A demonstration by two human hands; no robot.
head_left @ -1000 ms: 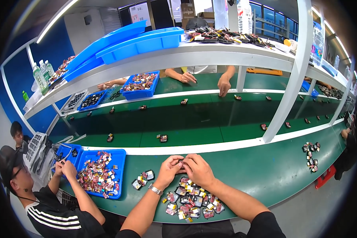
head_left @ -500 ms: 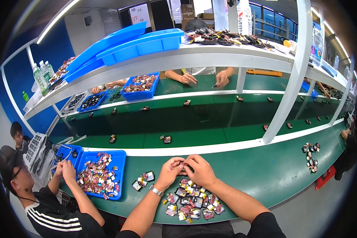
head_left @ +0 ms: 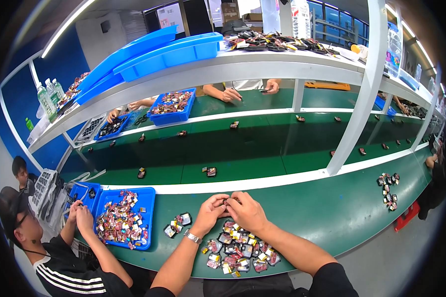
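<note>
My left hand and my right hand meet above the near edge of the green bench. Between their closed fingertips is a small dark electronic unit with a reddish part, mostly covered by the fingers. Just below my hands lies a pile of small black-cased electronic units with silvery cells, yellow tape and red parts. A few similar units sit apart, left of my left wrist, which wears a metal watch.
A blue tray of red-and-white wired parts stands to the left, beside a co-worker handling something small. Spaced units ride the green belt beyond a white rail. A white shelf post rises at right. More units lie far right.
My hands remain together at nearly the same spot, with the right fingers shifted slightly over the unit. Across the belt, a person's hands have moved a little. The view has tilted slightly.
</note>
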